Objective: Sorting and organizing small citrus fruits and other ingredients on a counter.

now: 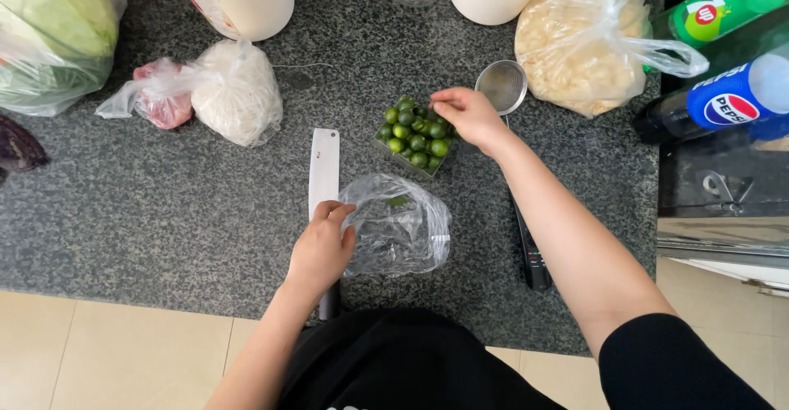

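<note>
A small tray of little green limes (415, 135) sits in the middle of the dark granite counter (164, 205). My right hand (470, 116) rests at its right edge, fingertips curled over the fruit. A cleaver (324, 172) lies flat to the left of the tray, blade pointing away from me. My left hand (320, 250) covers the cleaver's handle end and touches a crumpled clear plastic bag (399, 225) lying beside it.
A small metal strainer (502, 86) with a long dark handle lies under my right forearm. Bags of white noodles (237, 89), red meat (164, 106), cabbage (53, 32) and pale food (575, 48) ring the counter. Two white containers stand at the back, soda bottles (723, 102) at right.
</note>
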